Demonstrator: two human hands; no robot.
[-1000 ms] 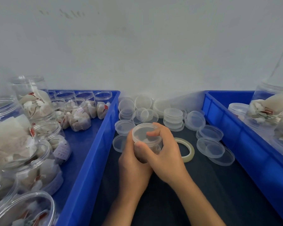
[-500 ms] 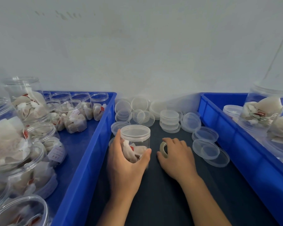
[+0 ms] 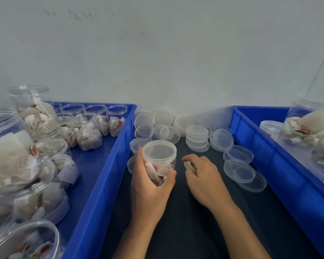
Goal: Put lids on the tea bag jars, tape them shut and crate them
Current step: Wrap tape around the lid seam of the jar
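A clear tea bag jar (image 3: pixel 159 161) with a translucent lid on top stands upright on the dark mat. My left hand (image 3: pixel 150 186) wraps around its lower body. Just to the right, my right hand (image 3: pixel 204 176) grips a roll of clear tape (image 3: pixel 188 165), held on edge, a short gap away from the jar. Loose lids (image 3: pixel 196 136) lie in piles behind both hands.
A blue crate (image 3: pixel 108 165) on the left holds several open jars of tea bags (image 3: pixel 88 133). A second blue crate (image 3: pixel 266 146) on the right holds lidded jars (image 3: pixel 307 128). More lids (image 3: pixel 239 171) lie right of my hand. A white wall stands behind.
My right hand left the jar's lid, picked up the tape roll from the mat and raised it on edge. My left hand kept hold of the jar.
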